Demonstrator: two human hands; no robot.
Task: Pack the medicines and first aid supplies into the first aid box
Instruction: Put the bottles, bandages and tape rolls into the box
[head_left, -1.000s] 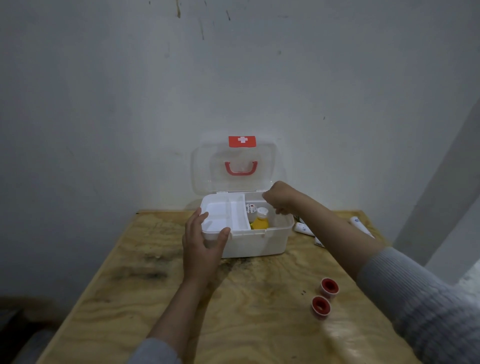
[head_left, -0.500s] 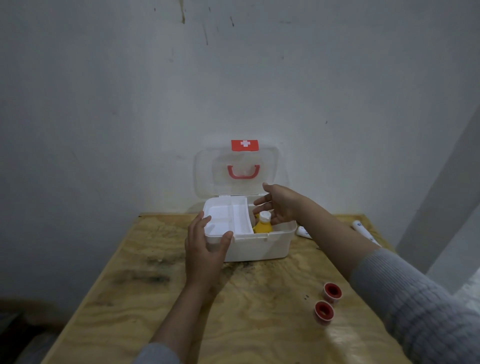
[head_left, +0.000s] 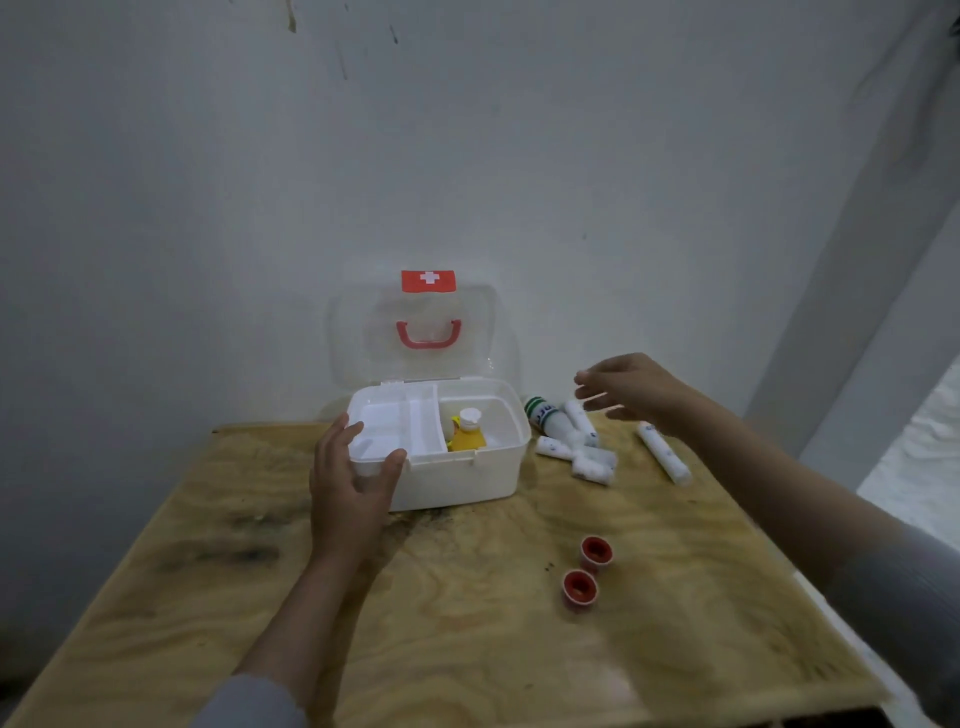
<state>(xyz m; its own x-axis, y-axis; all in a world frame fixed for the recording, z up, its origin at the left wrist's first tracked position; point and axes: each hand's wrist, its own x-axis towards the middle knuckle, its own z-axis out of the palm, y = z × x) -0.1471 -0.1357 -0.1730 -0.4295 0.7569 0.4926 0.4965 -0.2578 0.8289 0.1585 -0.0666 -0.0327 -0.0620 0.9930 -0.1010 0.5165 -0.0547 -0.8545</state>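
Left hand (head_left: 353, 480) grips the first aid box (head_left: 457, 475) at its front-left corner, right hand (head_left: 631, 389) spread and empty above the rolls (head_left: 576, 452) just right of the box — a hasty grab could send them rolling off the surface (head_left: 467, 649).

White box (head_left: 457, 480), yellow bottle (head_left: 466, 439), red caps (head_left: 596, 552)

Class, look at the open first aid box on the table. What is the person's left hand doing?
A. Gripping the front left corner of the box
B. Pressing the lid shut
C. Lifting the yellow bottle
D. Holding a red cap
A: the left hand clasps the front left corner of the first aid box, thumb on the rim, while the yellow bottle stands untouched inside.
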